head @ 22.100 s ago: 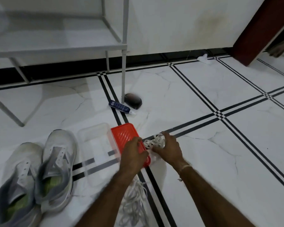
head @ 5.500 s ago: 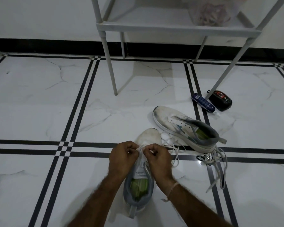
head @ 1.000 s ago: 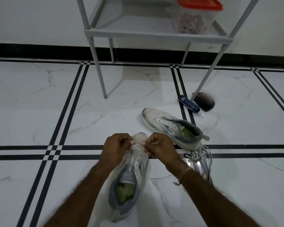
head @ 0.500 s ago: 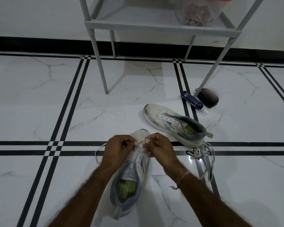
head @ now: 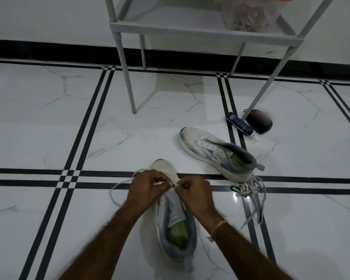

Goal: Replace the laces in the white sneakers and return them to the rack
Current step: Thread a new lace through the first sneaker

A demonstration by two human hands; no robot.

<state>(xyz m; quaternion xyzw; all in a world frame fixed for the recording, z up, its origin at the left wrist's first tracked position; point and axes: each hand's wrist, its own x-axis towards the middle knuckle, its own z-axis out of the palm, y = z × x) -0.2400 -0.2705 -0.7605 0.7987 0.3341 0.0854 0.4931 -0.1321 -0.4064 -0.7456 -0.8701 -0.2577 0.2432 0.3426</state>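
White sneaker, mid-lacing: my left grip and right grip each pinch the lace; next, I judge, thread its ends through higher eyelets.

No legible text; label on blue tube blurred; sneaker tongue tag unreadable.
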